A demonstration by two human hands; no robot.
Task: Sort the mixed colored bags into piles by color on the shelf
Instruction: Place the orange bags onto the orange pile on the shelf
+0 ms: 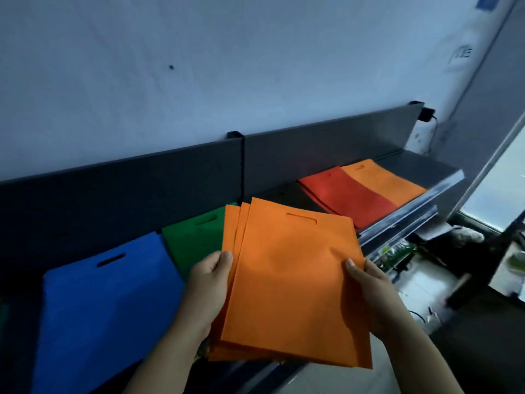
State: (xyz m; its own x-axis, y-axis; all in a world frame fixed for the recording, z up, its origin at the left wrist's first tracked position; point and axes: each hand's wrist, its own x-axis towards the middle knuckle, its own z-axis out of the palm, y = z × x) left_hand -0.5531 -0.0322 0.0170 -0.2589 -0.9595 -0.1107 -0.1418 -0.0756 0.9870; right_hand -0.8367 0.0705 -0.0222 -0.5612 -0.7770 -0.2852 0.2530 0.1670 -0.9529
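Note:
A fanned stack of orange bags (289, 280) is held above the dark shelf (412, 163) between both hands. My left hand (208, 282) grips its left edge, thumb on top. My right hand (369, 291) grips the right edge, thumb on top as well. On the shelf lie a blue bag pile (105, 305) at the left, a green bag pile (193, 240) beside it, a red bag pile (346, 194) further right and an orange bag pile (383, 180) at the far right. The stack in my hands covers part of the green pile.
The shelf's dark back panel (113, 194) runs along a white wall (227, 66). A clear price rail (412, 211) lines the shelf's front edge. A lower level at the right holds cluttered items (403, 251). A window (497, 189) is at the far right.

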